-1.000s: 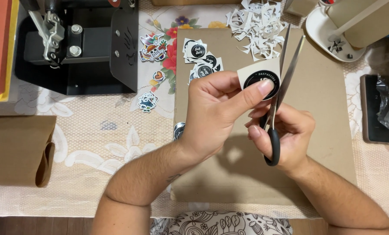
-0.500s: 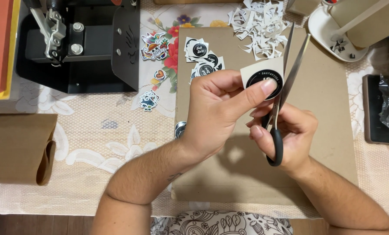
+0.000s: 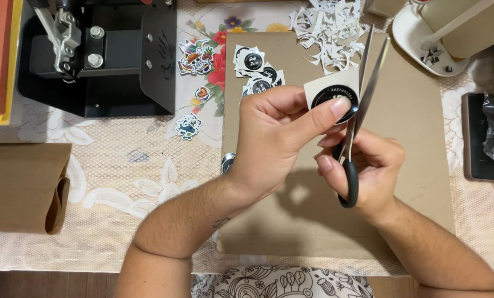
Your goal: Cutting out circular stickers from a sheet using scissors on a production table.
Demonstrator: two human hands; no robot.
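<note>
My left hand (image 3: 277,140) pinches a small white paper square printed with a black round sticker (image 3: 331,94), thumb on its face. My right hand (image 3: 363,171) grips black-handled scissors (image 3: 360,99), fingers through the loops. The blades stand apart, pointing away from me, with the paper's right edge between them. Both hands hover over a brown cardboard sheet (image 3: 418,127) lying on the lace tablecloth.
A stack of uncut black round stickers (image 3: 256,70) and a heap of white paper scraps (image 3: 330,25) lie at the cardboard's far edge. Colourful cut stickers (image 3: 194,58) sit left of it. A black press machine (image 3: 101,55) stands far left; folded brown paper (image 3: 20,185) lies near left.
The scissor blades have spread slightly wider around the paper's right edge. Both hands stay in nearly the same place.
</note>
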